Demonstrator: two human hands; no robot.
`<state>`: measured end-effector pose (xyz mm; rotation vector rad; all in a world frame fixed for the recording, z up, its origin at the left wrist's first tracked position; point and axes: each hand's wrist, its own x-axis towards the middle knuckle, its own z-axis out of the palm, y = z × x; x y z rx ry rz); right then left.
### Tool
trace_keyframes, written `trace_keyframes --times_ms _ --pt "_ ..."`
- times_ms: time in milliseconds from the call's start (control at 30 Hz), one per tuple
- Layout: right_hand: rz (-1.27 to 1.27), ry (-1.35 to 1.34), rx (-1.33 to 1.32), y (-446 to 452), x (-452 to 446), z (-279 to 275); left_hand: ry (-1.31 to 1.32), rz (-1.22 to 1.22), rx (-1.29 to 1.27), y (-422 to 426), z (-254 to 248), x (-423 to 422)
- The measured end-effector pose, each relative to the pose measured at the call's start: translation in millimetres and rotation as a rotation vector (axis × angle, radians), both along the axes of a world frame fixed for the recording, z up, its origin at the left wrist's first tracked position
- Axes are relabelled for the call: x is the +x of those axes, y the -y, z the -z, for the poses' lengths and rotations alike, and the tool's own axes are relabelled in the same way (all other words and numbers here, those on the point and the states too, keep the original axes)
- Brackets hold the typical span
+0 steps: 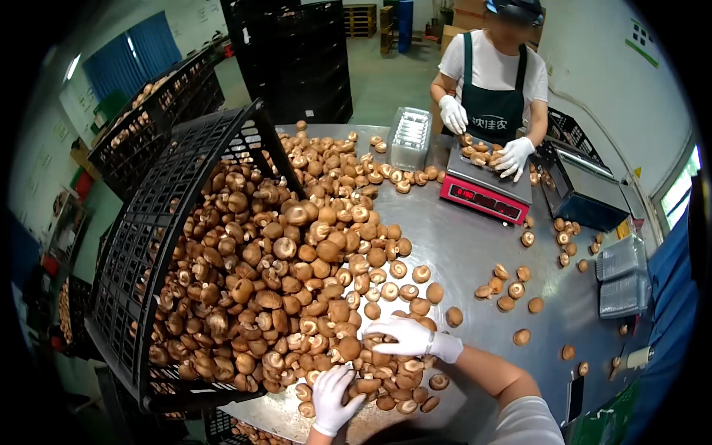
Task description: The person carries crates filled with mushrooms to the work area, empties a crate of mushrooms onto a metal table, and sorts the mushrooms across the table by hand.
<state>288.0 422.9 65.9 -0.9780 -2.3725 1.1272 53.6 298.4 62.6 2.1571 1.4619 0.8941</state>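
Mushrooms (349, 347) heaped from crate (141, 245) toward near edge of tabletop (467, 259); left hand (334, 399) open, fingers loosely spread beside caps, right hand (404, 337) palm-down, grip hidden, can't tell; best cupped low, light pressure, nothing nudged over that edge.

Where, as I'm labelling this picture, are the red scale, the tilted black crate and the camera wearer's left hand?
Red scale (486, 202): head view, front panel.
Black crate (133, 256): head view, slatted outer side.
Left hand (331, 394): head view, gloved back.
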Motion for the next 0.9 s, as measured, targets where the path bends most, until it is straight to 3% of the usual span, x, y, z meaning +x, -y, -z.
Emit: trace_keyframes --times_ms 67,133,200,233,267,300,367,400,467,500,733,900 --pt "-0.086 -0.031 0.127 1.8 6.4 -4.6 -0.029 -0.175 0.022 19.1 10.4 -13.4" --pt "-0.214 -0.117 0.047 -27.5 17.4 -23.1 -0.045 -0.362 0.120 41.6 29.5 -31.8" --pt "0.264 -0.277 -0.299 -60.7 30.4 -28.1 -0.092 -0.562 0.141 62.1 38.0 -48.1" --pt "0.400 -0.262 -0.196 -92.0 38.6 -33.8 0.056 -0.641 0.094 69.2 50.0 -50.5" --pt "0.570 -0.161 0.173 -118.7 51.0 -14.6 0.192 -0.763 0.069 79.9 57.9 -56.6" --pt "0.680 -0.146 0.144 -145.3 55.7 -6.6 0.191 -0.747 -0.078 83.5 45.6 -58.2" --pt "0.610 -0.104 0.169 -187.1 54.7 28.8 0.219 -0.725 -0.107 99.9 85.0 -60.8" --pt "0.538 -0.079 0.156 -204.6 52.5 50.2 0.218 -0.776 -0.252 100.9 84.4 -56.5" --pt "0.427 -0.025 0.122 -229.4 48.6 85.2 0.028 -0.651 -0.157 91.2 77.5 -56.1" --pt "0.380 0.000 0.098 -233.3 43.3 96.2 0.050 -0.708 -0.153 94.2 77.2 -56.7" --pt "0.252 0.011 -0.003 -204.1 33.3 104.0 0.264 -0.755 -0.210 94.8 77.0 -50.2" --pt "0.124 -0.061 -0.067 -186.2 16.2 101.3 0.208 -0.773 -0.181 95.5 99.3 -49.7"
